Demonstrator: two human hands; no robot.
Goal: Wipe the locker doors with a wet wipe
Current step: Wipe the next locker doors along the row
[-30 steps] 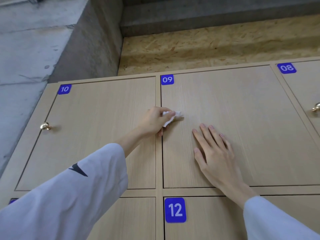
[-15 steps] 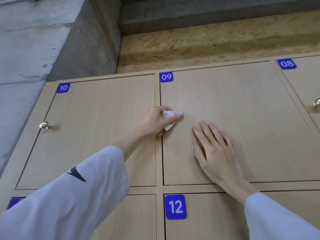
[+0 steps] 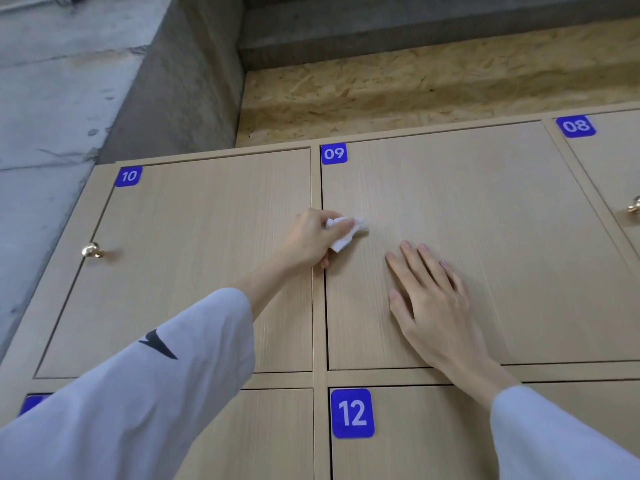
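The lockers are light wood with thin lines in the grain. Behind them, above both hands, is a rough chipboard wall [image 3: 433,95], and up and to the left of the left hand stands a grey concrete wall [image 3: 62,98].

The left hand [image 3: 311,239] is curled around a crumpled white wet wipe [image 3: 344,232] and presses it on locker door 09 [image 3: 485,220], close to that door's left edge. The right hand [image 3: 429,299] lies flat on the same door with its fingers straight, just below and to the right of the wipe. It holds nothing.

Each door has a blue tag with white numbers. The tag 09 [image 3: 334,153] is above the left hand. The tag 10 [image 3: 129,176] is far to its left, on locker door 10 [image 3: 190,254]. The tag 08 [image 3: 576,126] is up and to the right of the right hand. The tag 12 [image 3: 352,413] is below both hands.

A shiny gold knob [image 3: 91,251] sits on door 10, left of the left hand. Another gold knob [image 3: 634,205] is cut off at the right edge. The left sleeve [image 3: 121,393] is white with a black mark on it. The sleeve hides most of one more blue tag [image 3: 33,405], so its number cannot be read. The right sleeve [image 3: 554,441] is cut off at the bottom corner.
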